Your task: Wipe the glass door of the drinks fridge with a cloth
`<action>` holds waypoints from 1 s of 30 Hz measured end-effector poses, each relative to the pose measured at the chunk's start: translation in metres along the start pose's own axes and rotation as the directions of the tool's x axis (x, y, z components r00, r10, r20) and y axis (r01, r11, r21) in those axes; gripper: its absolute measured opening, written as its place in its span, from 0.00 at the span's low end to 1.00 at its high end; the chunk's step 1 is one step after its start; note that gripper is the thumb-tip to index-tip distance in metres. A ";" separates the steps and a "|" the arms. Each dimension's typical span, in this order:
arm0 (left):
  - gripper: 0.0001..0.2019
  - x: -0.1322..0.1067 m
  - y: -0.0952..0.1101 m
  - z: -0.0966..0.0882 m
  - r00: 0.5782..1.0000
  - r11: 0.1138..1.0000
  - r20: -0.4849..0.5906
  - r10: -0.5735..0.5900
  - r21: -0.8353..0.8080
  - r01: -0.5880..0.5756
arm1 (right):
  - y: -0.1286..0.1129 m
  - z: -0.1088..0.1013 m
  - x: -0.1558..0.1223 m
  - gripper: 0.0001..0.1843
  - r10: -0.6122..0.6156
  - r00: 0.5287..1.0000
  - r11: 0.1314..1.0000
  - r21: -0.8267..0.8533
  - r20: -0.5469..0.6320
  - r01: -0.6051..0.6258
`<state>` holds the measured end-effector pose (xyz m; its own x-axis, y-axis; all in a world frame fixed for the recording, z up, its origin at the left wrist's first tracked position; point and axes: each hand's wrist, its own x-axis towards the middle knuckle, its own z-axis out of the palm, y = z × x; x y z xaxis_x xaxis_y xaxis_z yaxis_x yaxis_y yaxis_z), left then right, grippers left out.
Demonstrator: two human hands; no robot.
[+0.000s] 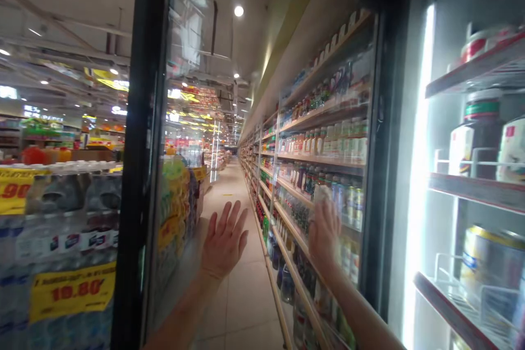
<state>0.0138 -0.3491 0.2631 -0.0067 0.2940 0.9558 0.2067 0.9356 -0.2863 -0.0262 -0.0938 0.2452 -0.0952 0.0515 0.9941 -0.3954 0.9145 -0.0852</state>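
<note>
The bare left hand (223, 241) spreads its fingers before a black-framed, clear-glass door (143, 136). The bare right hand (326, 235) (I cannot tell its grip) overlaps a blurred whitish patch (322, 193).

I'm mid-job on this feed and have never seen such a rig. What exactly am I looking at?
There's no machine: these are a person's bare hands, filmed by one camera worn on their head. The left hand is open, fingers spread, holding nothing visible. The right hand is raised too, with a blurred pale thing at its fingertips; I can't tell whether it's gripped. Both are in front of a dark-framed glass door; contact is unclear. To the right, lit shelves hold bottles and cans. To the left stand stacked bottle packs.
</note>
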 end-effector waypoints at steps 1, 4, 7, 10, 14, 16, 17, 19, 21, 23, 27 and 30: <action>0.30 0.000 0.000 0.000 1.000 1.000 -0.004 -0.001 0.000 0.001 | -0.017 0.002 -0.006 0.32 -0.139 0.988 0.990 0.036 0.061 0.137; 0.29 0.000 -0.001 -0.001 1.000 1.000 -0.002 -0.010 -0.011 0.010 | -0.045 0.006 -0.021 0.35 -0.386 0.908 0.922 0.108 0.165 0.372; 0.27 0.000 0.000 -0.002 1.000 0.999 0.011 -0.022 -0.028 0.022 | -0.023 0.005 -0.014 0.33 -0.222 0.973 0.975 0.035 0.068 0.220; 0.25 0.001 0.002 -0.005 1.000 1.000 0.002 -0.015 -0.018 0.015 | 0.005 0.005 0.005 0.30 0.102 0.991 0.994 -0.021 -0.088 -0.104; 0.25 0.001 0.003 -0.006 1.000 1.000 -0.014 -0.015 -0.021 0.014 | -0.019 0.008 0.010 0.31 -0.029 0.997 1.000 0.007 -0.071 0.030; 0.25 0.001 0.003 -0.005 1.000 0.999 -0.009 -0.021 -0.026 0.021 | -0.039 0.010 0.003 0.32 -0.249 0.968 0.968 0.044 0.030 0.248; 0.25 0.000 0.002 -0.005 1.000 1.000 -0.005 -0.019 -0.018 0.019 | -0.044 0.011 0.001 0.33 -0.316 0.947 0.948 0.055 0.063 0.313; 0.25 0.000 0.002 -0.005 1.000 1.000 -0.001 -0.010 0.004 0.010 | -0.039 0.011 0.003 0.32 -0.314 0.947 0.949 0.043 0.062 0.311; 0.26 0.000 0.002 -0.006 1.000 1.000 0.003 -0.008 0.013 0.008 | -0.021 0.010 0.015 0.30 -0.144 0.989 0.989 0.011 -0.036 0.145; 0.26 0.000 0.002 -0.006 1.000 1.000 -0.001 -0.013 -0.004 0.013 | -0.007 0.009 0.029 0.29 0.049 0.987 0.999 0.014 -0.152 -0.047; 0.25 0.001 0.002 -0.006 1.000 1.000 -0.024 0.007 0.017 -0.007 | -0.022 0.011 0.033 0.31 -0.040 0.994 0.998 0.048 -0.098 0.045; 0.24 0.001 0.000 -0.005 0.999 1.000 -0.028 0.016 0.021 -0.015 | -0.035 0.013 0.021 0.33 -0.333 0.943 0.941 0.059 0.021 0.332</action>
<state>0.0184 -0.3500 0.2647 0.0238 0.3030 0.9527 0.1861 0.9350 -0.3020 -0.0266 -0.1297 0.2679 0.0234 -0.2647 0.9640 -0.4581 0.8543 0.2457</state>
